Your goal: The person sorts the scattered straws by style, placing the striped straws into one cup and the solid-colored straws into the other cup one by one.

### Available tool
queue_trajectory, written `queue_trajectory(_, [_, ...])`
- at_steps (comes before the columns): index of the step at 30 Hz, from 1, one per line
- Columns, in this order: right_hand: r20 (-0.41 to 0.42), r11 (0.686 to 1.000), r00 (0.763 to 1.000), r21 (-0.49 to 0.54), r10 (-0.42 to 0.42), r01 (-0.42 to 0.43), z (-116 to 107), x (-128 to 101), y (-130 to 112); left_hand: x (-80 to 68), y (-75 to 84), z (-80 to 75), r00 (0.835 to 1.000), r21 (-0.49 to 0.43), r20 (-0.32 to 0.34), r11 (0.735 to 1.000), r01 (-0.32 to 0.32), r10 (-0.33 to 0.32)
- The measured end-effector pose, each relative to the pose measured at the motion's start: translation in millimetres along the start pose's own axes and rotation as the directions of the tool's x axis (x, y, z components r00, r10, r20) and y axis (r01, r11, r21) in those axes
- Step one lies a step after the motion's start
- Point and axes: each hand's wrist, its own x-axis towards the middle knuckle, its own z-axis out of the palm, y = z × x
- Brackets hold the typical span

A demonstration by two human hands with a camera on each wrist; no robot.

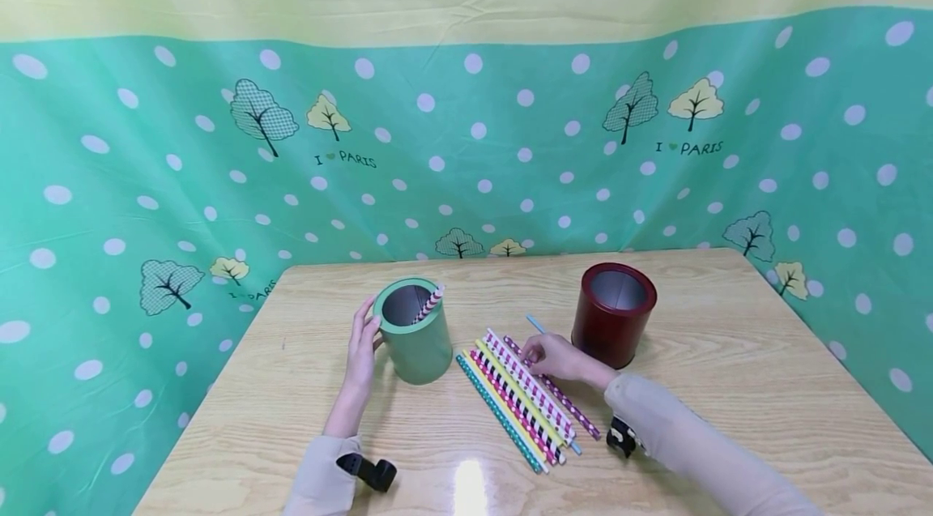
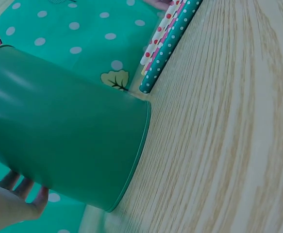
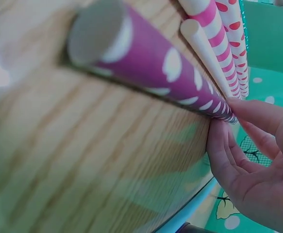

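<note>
Straws [image 1: 513, 394] between hands [image 1: 362, 347], purple straw [image 1: 572, 409] in right [image 1: 560, 358]

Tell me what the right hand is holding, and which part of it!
The right hand pinches the purple, white-dotted straw between thumb and fingers, toward its far end.

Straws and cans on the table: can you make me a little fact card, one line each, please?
Green can: upright, striped straw sticking out
Red can: upright, no straws sticking out
Other straws: side by side on the wooden table
Left grip: holds the green can's side
Right grip: pinches a purple spotted straw
</note>
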Motion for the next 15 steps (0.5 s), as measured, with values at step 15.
queue_trajectory(15, [-0.009, 0.999, 0.999, -0.029, 0.036, -0.036, 1, 1, -3, 1.3, 9.6, 2.7, 0.989, 0.015, -0.024, 0.989, 0.144, -0.144])
